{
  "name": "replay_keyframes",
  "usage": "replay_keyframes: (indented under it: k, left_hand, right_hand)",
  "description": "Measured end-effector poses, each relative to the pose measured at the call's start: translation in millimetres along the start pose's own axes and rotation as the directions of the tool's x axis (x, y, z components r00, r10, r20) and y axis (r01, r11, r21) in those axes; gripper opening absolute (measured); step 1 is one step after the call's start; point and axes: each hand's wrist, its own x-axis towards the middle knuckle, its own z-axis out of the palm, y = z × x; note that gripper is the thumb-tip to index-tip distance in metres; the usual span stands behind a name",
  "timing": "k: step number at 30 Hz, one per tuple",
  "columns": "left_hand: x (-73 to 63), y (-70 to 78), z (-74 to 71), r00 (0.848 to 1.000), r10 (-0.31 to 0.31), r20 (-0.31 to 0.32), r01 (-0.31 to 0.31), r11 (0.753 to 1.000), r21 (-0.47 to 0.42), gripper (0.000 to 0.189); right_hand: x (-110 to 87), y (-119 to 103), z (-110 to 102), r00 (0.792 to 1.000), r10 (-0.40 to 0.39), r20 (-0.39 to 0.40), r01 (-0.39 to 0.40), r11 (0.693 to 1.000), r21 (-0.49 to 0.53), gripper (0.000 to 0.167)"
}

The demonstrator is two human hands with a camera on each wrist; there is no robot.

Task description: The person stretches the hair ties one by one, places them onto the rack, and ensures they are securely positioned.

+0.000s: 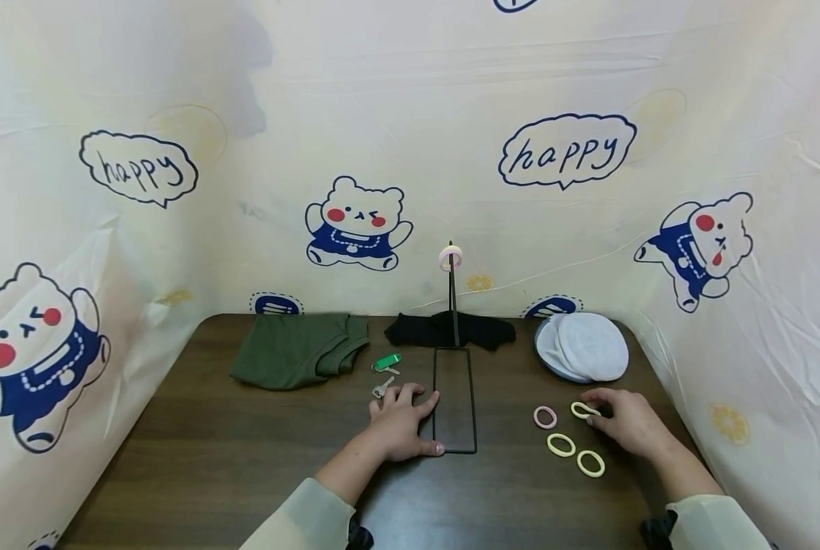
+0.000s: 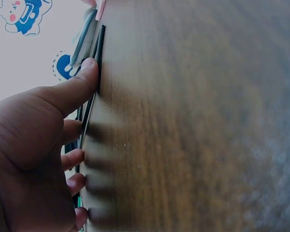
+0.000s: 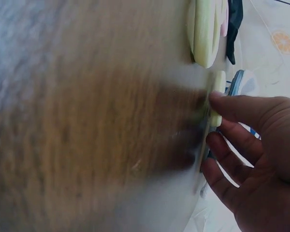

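My right hand (image 1: 628,422) pinches a pale yellow hair tie (image 1: 584,411) between thumb and forefinger on the table's right side, its loop squeezed narrow at the middle. Two more yellow hair ties (image 1: 561,445) and a pink hair tie (image 1: 544,417) lie flat to its left. My left hand (image 1: 399,428) rests with fingers spread at the black wire stand (image 1: 475,412); its thumb touches the base's front corner and its forefinger reaches the left side. Around the top of the stand's upright hangs a pale pink and yellowish ring (image 1: 450,258).
Keys with a green tag (image 1: 386,363) lie just beyond my left hand. A folded green cloth (image 1: 300,351) is at the back left, a black cloth (image 1: 417,330) behind the stand. White round pads (image 1: 592,347) sit at the back right. A printed curtain (image 1: 410,114) borders the table.
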Motion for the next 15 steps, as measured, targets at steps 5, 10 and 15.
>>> replay_keyframes:
  k: [5, 10, 15]
  left_hand:
    - [-0.2, -0.2, 0.4, 1.000, 0.000, 0.004, 0.000, 1.000, -0.001, 0.096]
    - [-1.2, -0.1, -0.5, 1.000, -0.008, 0.010, 0.008, 1.000, -0.008, 0.096]
    - [-0.9, -0.4, -0.3, 1.000, -0.006, 0.008, 0.006, 1.000, 0.002, 0.096]
  right_hand:
    - [-2.1, -3.6, 1.2, 0.997, -0.015, -0.078, 0.016, 1.000, 0.010, 0.025]
    - [-0.4, -13.3, -3.0, 0.984, -0.077, -0.160, 0.084, 0.996, 0.034, 0.023]
    - [0.9, -27.1, -7.7, 0.960, -0.163, -0.228, 0.179, 0.982, 0.053, 0.024]
